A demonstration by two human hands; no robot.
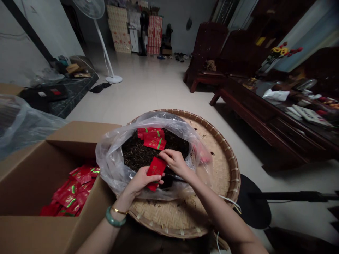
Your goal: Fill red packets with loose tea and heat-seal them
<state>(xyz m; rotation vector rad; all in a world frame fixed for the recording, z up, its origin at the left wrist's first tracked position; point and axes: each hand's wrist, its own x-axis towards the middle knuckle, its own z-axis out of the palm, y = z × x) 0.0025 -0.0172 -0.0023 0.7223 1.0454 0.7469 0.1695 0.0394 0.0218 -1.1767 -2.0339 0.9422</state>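
Note:
A small red packet (156,168) with gold print is gripped in my left hand (143,180), thumb across its front and fingers behind. My right hand (173,161) pinches at the packet's upper end; whether its fingertips also hold any leaf cannot be made out. Both hands are over a clear plastic bag (111,155), its mouth spread wide around dark, thin dried leaves (137,153) that look like tea. Several red packets (155,139) with green marks lie on the leaves. Beneath the bag is a round woven bamboo tray (221,155).
To the left, an open cardboard box (90,208) holds a heap of red packets (71,192). A black round stand base (254,201) is at the tray's right, with a white cable (230,200) by the rim. Farther off stand a white fan (102,46) and a dark wooden table (265,123).

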